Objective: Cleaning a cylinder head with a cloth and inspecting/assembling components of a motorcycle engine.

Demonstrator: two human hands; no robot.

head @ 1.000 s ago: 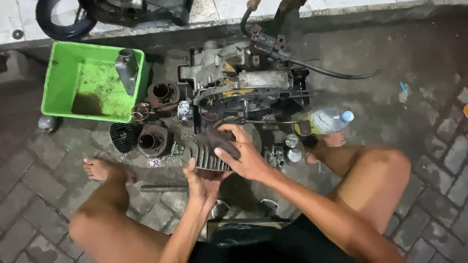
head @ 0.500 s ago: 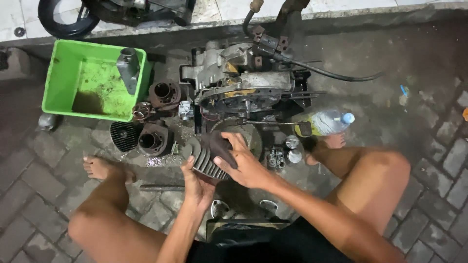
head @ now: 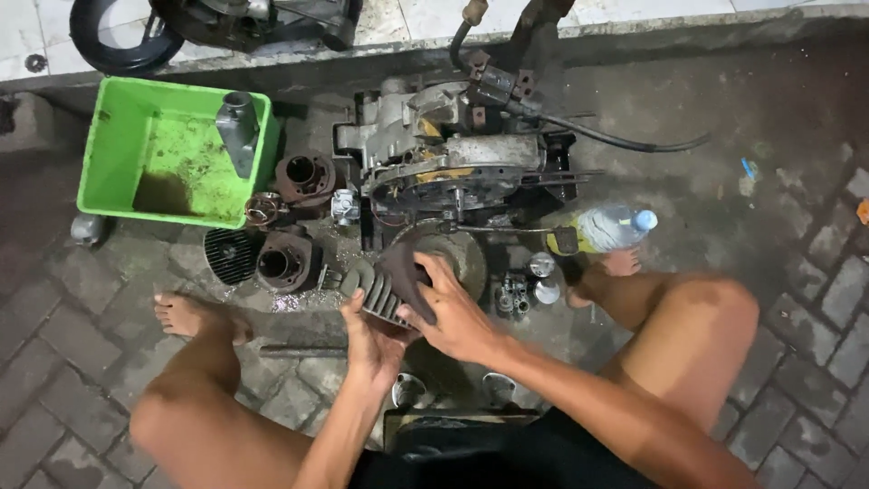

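The person is squatting on the brick paving (head: 72,362), working over a dismantled small engine. Both hands are gripping a finned grey cylinder part (head: 385,288): the left hand (head: 371,342) is cupping it from beneath, palm up, and the right hand (head: 453,312) is wrapping over its upper right side, fingers closed around it. Against the frames a second back, the part is now sitting lower and nearer the body, tilted with its fins facing left; it is being drawn off from the engine block (head: 453,172), which is lying just beyond it. This is suggesting the part is free and under inspection or repositioning rather than seated. To the left, two rusty cylinder pieces (head: 285,263) are lying near a green plastic tub (head: 118,154). A clear bottle (head: 615,226) is lying by the right foot, small metal caps (head: 543,276) beside it.
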